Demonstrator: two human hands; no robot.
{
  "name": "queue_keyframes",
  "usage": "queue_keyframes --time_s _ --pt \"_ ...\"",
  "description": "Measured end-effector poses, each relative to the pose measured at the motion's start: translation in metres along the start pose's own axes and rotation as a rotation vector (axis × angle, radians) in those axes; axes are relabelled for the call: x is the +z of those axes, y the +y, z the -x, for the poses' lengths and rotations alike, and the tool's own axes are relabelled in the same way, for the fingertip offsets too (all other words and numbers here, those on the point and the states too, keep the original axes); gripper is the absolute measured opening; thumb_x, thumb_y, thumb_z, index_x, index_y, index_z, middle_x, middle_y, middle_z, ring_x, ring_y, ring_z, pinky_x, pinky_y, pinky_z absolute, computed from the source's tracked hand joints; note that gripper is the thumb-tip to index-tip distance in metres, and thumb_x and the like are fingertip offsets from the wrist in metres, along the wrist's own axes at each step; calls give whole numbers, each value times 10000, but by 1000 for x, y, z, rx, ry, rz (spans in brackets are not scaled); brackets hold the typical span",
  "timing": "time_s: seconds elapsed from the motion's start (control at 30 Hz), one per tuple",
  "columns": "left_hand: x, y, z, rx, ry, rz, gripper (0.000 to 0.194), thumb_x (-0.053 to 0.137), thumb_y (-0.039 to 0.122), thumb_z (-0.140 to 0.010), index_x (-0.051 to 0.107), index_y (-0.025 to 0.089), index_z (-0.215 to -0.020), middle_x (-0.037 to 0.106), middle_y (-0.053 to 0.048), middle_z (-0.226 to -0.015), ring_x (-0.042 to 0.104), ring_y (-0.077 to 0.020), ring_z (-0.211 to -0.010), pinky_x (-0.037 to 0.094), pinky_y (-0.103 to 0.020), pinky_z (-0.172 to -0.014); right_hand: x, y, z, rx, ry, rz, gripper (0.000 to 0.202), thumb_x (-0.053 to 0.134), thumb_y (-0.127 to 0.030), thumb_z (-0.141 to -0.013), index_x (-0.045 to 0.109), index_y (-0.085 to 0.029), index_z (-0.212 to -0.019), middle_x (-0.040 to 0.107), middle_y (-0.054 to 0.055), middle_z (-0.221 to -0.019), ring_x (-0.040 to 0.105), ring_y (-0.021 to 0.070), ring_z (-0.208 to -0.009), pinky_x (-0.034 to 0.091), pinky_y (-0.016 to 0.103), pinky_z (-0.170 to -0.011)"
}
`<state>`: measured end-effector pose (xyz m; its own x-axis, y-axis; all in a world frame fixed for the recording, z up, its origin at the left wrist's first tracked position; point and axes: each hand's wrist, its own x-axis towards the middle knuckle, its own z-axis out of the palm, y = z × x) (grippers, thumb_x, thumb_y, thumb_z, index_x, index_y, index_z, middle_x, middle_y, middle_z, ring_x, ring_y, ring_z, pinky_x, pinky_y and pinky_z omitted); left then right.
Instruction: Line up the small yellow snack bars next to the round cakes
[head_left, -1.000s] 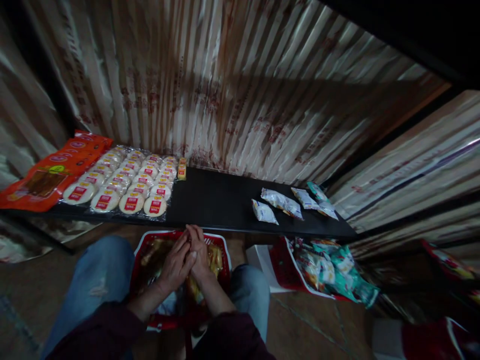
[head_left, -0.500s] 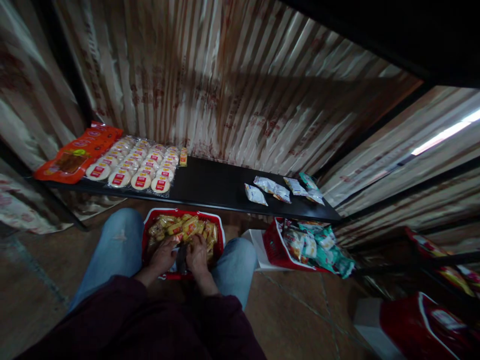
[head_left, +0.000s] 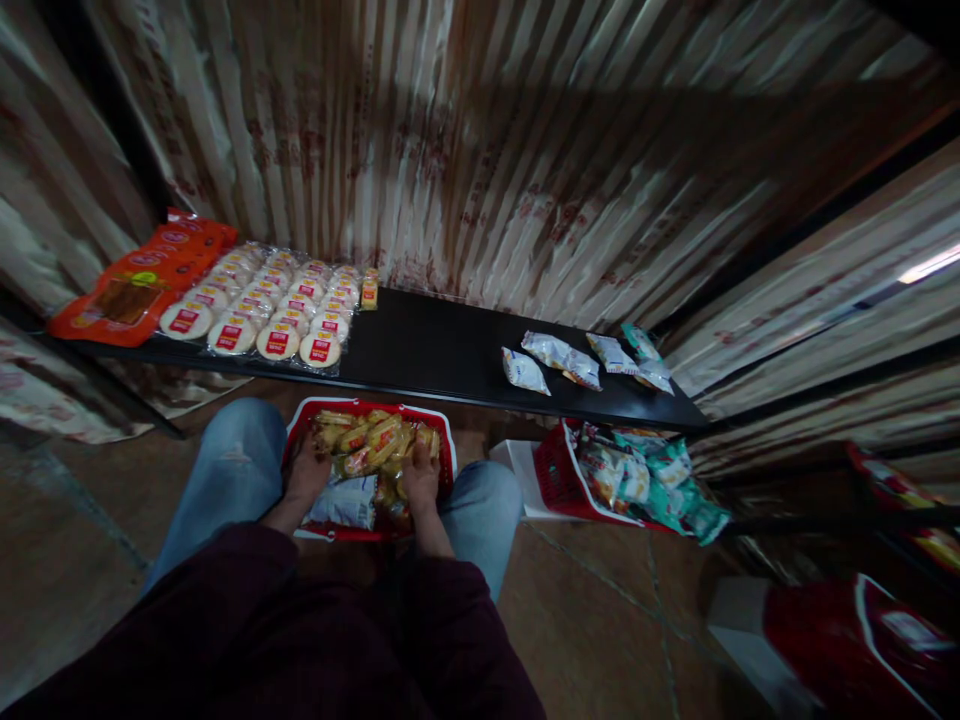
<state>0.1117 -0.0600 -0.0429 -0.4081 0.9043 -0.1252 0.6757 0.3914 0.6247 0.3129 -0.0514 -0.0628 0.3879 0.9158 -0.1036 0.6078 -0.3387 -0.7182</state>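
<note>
A red basket [head_left: 451,440] with a white rim sits between my knees. Many small yellow-wrapped snack packets [head_left: 382,435] are heaped in it. Nearest my body, a white-and-blue pouch [head_left: 346,502] lies inside the basket. At the basket's left side, my left hand [head_left: 306,475] reaches in with its fingers apart, beside the yellow packets. My right hand [head_left: 421,478] rests on the packets at the right side, fingers stretched forward. The packets partly hide the fingertips of both hands.
A black shelf [head_left: 427,340] runs ahead, bearing an orange bag [head_left: 142,275], rows of round white wrapped cakes [head_left: 277,340], one small yellow packet [head_left: 370,290] and several white pouches [head_left: 559,355]. Another red basket [head_left: 551,470] of green and white packets stands right, a red container [head_left: 817,630] farther right.
My hands have moved apart from the middle of the basket to its two sides. The white-and-blue pouch now shows between them. The view has shifted slightly.
</note>
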Motion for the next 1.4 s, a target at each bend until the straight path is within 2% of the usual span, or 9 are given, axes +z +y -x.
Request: queue_keyframes --time_s 0.17,0.3,0.43,0.6,0.7,0.8,0.93,1.13,1.4 --pt "9 -4 3 107 -138 69 350 491 267 -804 583 145 -1119 621 -117 -1156 541 -232 -1134 401 -343 -981 0 -20 14 -168 -155 41 438 584 -298 -765 587 -219 -1195 478 107 -1344 461 250 -1239 371 408 -1025" --pt "17 -2 18 222 -135 108 394 509 237 -771 568 123 -1144 606 -143 -1183 566 -239 -1101 413 -345 -968 -2 -31 25 -383 -278 -42 499 617 -255 -739 558 -233 -1234 462 73 -1382 407 228 -1293 332 392 -1075" --pt "16 1 28 191 -83 157 373 537 227 -739 580 144 -1100 621 -138 -1139 607 -247 -1015 447 -348 -903 -7 -39 37 -514 -373 -58 462 610 -212 -741 582 -204 -1203 561 77 -1292 430 227 -1275 322 411 -1084" --pt "8 -4 25 -121 -111 432 105 570 243 -718 585 177 -798 658 -50 -771 633 -202 -777 483 -297 -735 -11 -45 55 -530 -575 -122 340 544 -178 -765 654 -265 -1075 713 4 -1010 651 177 -953 491 321 -888" --pt "6 -7 22 -395 -161 636 81 560 252 -736 552 172 -749 605 -10 -635 579 -145 -549 457 -252 -563 -8 -47 56 -567 -518 -155 296 541 -163 -745 690 -253 -984 720 14 -982 653 184 -937 481 311 -887" --pt "5 -5 21 -496 -143 689 122 591 276 -726 573 160 -761 591 -2 -601 525 -119 -461 412 -237 -488 -5 -45 44 -399 -314 -317 269 496 -200 -784 686 -231 -972 717 31 -974 651 178 -918 487 305 -861" --pt "1 2 25 -465 -167 701 255 639 316 -686 620 141 -871 626 -7 -647 525 -110 -475 401 -225 -475 1 -36 26 -93 -152 -501 232 507 -268 -780 676 -222 -932 715 25 -873 650 176 -806 507 293 -763" --pt "0 10 35 -262 -266 685 350 672 354 -634 624 147 -912 661 -35 -776 563 -115 -549 430 -222 -506 18 -25 27 -33 -231 -635 205 536 -321 -752 682 -262 -883 698 -17 -763 631 162 -746 499 277 -706" --pt "6 14 56 5 -334 574 414 596 354 -688 585 177 -1063 612 2 -753 557 -106 -513 438 -217 -465 16 -37 36 49 -339 -880 272 620 -434 -699 672 -231 -872 702 24 -889 634 172 -830 486 289 -769"
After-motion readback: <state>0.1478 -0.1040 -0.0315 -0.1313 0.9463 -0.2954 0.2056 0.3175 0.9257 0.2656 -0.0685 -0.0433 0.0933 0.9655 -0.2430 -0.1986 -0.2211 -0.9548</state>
